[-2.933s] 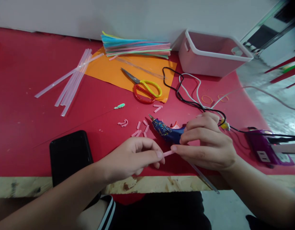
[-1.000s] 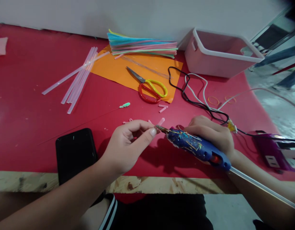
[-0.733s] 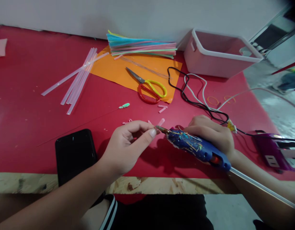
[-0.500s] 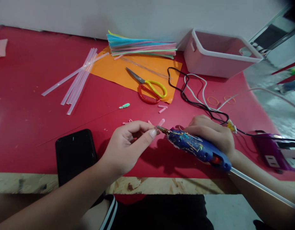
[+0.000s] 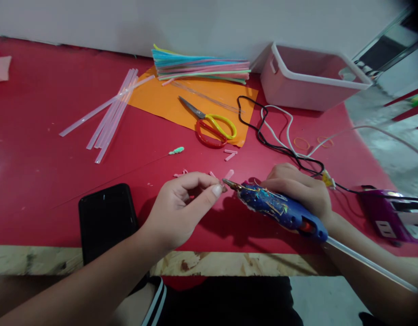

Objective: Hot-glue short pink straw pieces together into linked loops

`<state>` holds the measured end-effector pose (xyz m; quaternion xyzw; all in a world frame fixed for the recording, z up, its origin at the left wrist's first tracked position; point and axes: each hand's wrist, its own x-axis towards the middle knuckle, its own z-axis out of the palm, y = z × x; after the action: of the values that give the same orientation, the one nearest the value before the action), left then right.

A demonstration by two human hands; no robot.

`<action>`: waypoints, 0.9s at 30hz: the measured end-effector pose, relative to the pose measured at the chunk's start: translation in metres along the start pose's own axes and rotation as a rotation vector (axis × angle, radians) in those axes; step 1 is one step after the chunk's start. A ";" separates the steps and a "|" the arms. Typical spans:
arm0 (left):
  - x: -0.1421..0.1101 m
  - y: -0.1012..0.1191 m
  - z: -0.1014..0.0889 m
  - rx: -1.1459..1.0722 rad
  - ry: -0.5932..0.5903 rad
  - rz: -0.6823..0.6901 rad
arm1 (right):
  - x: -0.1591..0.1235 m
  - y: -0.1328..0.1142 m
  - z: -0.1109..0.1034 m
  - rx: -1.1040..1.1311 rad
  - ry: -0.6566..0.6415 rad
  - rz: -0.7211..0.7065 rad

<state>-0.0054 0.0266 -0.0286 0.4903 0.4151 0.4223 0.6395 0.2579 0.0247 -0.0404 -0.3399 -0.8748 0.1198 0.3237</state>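
My right hand (image 5: 299, 190) is wrapped around a blue glue gun (image 5: 270, 201) streaked with dried glue. A clear glue stick (image 5: 368, 262) sticks out of its back end. The gun's metal nozzle points left and meets the fingertips of my left hand (image 5: 185, 203). Thumb and forefinger of that hand are pinched together on a short pink piece (image 5: 229, 174), whose end shows just beyond the nozzle. The rest of the piece is hidden by the fingers. More short pink bits (image 5: 231, 155) lie on the red table behind.
Scissors (image 5: 209, 122) lie on orange paper (image 5: 154, 102) below a bundle of colourful pipe cleaners (image 5: 202, 65). Further around are spare glue sticks (image 5: 110, 113), a phone (image 5: 107, 222), a green-tipped wire (image 5: 177, 150), a pink bin (image 5: 297, 86), cables (image 5: 259, 127) and a purple power strip (image 5: 385, 217).
Since the oldest frame, my right hand has let go of the pink piece, picked up the glue gun and brought its nozzle to my left fingertips. In the latest frames both hands hardly move.
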 end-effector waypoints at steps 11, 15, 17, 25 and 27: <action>-0.001 0.001 0.000 0.024 -0.003 0.012 | -0.001 0.002 -0.001 -0.025 -0.034 -0.013; -0.001 0.001 -0.001 0.036 0.002 0.007 | -0.002 0.002 0.000 -0.007 -0.002 -0.007; -0.001 0.002 -0.001 0.041 0.002 0.007 | -0.002 0.002 0.000 0.000 0.005 -0.008; -0.001 0.002 0.000 0.059 0.007 0.004 | -0.001 0.003 -0.002 -0.010 -0.004 -0.017; -0.001 0.003 0.001 0.057 0.007 0.003 | -0.001 0.003 -0.002 -0.010 -0.003 -0.020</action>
<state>-0.0054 0.0261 -0.0257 0.5077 0.4285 0.4130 0.6230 0.2614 0.0262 -0.0413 -0.3324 -0.8793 0.1126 0.3219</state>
